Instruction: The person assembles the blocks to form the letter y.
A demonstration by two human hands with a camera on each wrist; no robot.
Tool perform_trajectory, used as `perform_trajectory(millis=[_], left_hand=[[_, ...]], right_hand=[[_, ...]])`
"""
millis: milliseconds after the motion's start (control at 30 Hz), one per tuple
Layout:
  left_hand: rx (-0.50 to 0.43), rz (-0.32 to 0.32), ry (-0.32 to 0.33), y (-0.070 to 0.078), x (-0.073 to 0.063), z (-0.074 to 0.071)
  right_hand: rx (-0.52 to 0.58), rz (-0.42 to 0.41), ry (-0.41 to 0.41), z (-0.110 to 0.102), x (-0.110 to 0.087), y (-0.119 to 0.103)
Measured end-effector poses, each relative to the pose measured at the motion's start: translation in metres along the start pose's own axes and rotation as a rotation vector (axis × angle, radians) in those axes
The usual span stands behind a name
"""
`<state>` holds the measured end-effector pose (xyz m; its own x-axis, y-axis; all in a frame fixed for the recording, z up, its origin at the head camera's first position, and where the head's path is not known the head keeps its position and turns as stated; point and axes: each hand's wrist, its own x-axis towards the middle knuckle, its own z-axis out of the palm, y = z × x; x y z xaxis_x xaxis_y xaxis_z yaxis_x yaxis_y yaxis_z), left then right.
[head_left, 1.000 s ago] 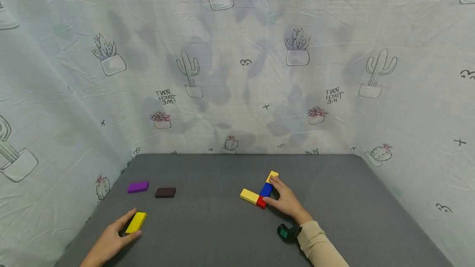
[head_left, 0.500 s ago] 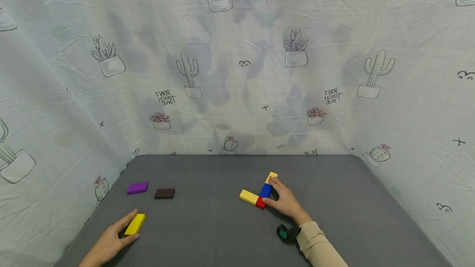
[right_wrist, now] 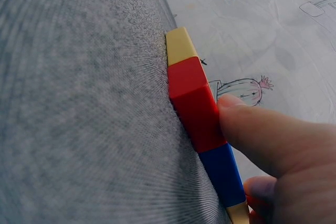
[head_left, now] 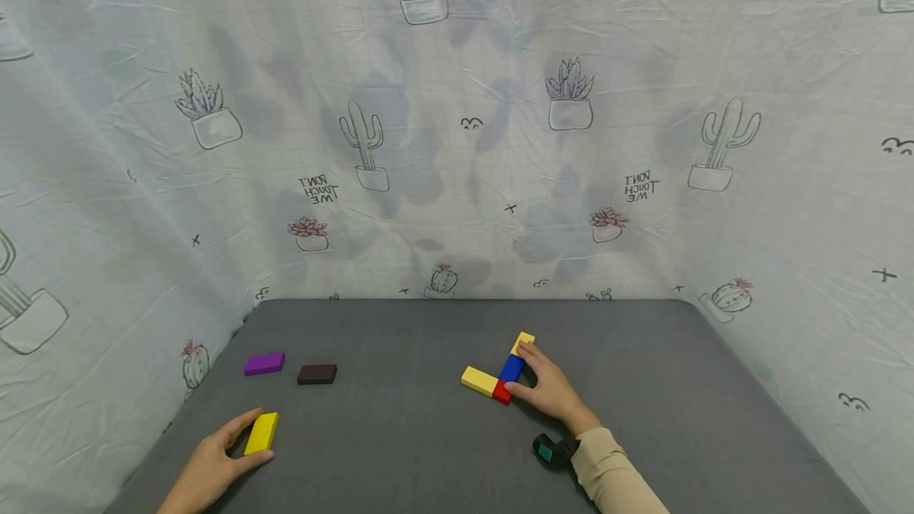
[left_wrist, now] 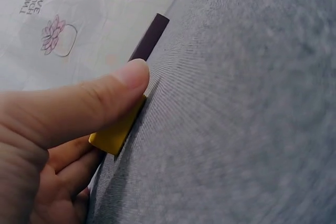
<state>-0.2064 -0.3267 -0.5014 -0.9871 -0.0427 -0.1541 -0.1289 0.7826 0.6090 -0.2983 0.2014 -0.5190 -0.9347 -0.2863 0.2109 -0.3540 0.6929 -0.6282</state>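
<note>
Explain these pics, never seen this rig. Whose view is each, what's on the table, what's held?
There's no robot: a person works with a bare left hand and right hand. The wide picture comes from a camera worn on the head; the two close-ups come from one on each wrist. On the dark grey table, a purple block and a dark brown block lie apart. A bent row runs pale yellow, red, blue, pale yellow. The left hand pinches a bright yellow block. The right hand spans part of the row, thumb at the red block, fingers at the far pale yellow one.
</note>
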Motion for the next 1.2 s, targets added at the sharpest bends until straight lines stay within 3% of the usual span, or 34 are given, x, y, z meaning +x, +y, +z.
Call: perform_trajectory(millis=[333, 733, 1000, 1200], left_hand=[[0.013, -0.022, 0.047, 0.003, -0.003, 0.000], [0.029, -0.043, 0.189, 0.013, -0.002, 0.006], [0.005, 0.004, 0.222, 0.029, 0.001, 0.011], [0.002, 0.014, 0.211, 0.038, 0.005, 0.014]], right_hand=[[-0.007, -0.013, -0.003, 0.001, 0.000, 0.001], [0.003, -0.013, -0.003, 0.001, -0.001, 0.001], [0.010, -0.005, 0.002, -0.001, 0.000, -0.001], [0.003, -0.001, 0.002, -0.001, 0.000, -0.001]])
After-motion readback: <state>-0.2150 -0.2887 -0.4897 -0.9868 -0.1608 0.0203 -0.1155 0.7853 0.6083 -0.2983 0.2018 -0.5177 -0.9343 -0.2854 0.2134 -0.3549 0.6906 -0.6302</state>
